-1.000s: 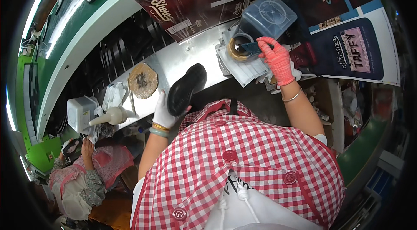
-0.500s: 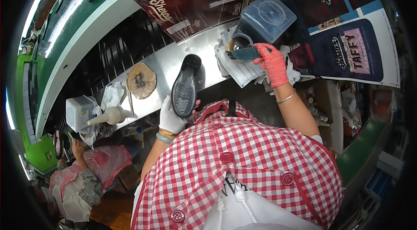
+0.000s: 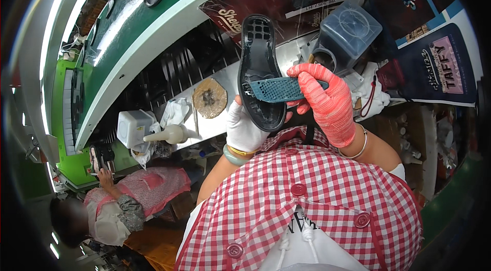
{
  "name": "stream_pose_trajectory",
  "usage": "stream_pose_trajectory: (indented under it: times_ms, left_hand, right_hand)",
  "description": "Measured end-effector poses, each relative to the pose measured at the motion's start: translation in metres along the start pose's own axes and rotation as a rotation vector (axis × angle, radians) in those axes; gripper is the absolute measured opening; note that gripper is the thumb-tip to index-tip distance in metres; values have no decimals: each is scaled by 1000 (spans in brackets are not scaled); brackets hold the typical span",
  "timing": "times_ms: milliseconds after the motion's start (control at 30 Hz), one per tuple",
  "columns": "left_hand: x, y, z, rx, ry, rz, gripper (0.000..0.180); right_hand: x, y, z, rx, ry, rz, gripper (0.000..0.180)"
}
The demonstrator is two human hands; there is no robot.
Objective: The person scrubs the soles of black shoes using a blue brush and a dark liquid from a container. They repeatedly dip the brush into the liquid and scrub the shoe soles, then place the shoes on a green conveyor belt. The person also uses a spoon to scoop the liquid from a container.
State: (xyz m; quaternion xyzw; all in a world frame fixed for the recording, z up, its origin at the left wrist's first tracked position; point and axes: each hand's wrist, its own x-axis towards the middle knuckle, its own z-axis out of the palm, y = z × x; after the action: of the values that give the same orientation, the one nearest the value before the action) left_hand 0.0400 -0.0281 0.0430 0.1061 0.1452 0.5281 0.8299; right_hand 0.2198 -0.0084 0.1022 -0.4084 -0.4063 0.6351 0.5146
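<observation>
A black shoe sole (image 3: 260,51) is held up in front of me, its cavity side facing me and its gridded end pointing away. My left hand (image 3: 245,128), in a white glove, is closed round the near end of the sole from the left. My right hand (image 3: 330,102), in a coral-red knit glove, pinches a teal flat strip with a honeycomb pattern (image 3: 279,90). That strip lies across the middle of the sole; whether it presses on the sole I cannot tell. Some of the right fingers are hidden behind the strip.
Along the metal bench stand a clear plastic container (image 3: 353,28), a tape roll (image 3: 326,58), an amber wrapped disc (image 3: 209,98), a pale nozzle bottle (image 3: 173,134) and a white tub (image 3: 134,128). A green conveyor (image 3: 120,25) carries soles. Another person (image 3: 138,197) works at lower left.
The sole has moved up and away with my left hand. My right hand has brought the teal strip left from beside the tape roll to over the sole. The view has shifted.
</observation>
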Motion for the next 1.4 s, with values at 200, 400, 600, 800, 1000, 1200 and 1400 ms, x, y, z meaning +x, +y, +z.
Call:
stream_pose_trajectory:
  times_ms: [200,400,600,800,1000,1200,1400]
  left_hand:
    - [-1,-2,2,77,7,-23,68]
    - [-5,-3,9,140,-13,-49,80]
    - [-6,-5,12,130,39,-61,84]
    - [-7,-6,12,187,35,-89,86]
    - [-2,-7,6,226,45,-48,82]
    - [-3,-8,-1,174,106,-9,75]
    - [-4,-6,0,155,130,-34,70]
  right_hand:
    - [-1,1,3,-73,64,-90,19]
    - [12,-1,0,-97,110,-223,18]
    - [29,-9,-3,-68,158,-308,17]
    - [41,-26,-9,-62,156,-243,18]
    - [14,-16,-9,-63,44,-59,18]
    - [0,-12,-8,-35,-17,75,18]
    - [-12,-15,-8,-64,-130,161,19]
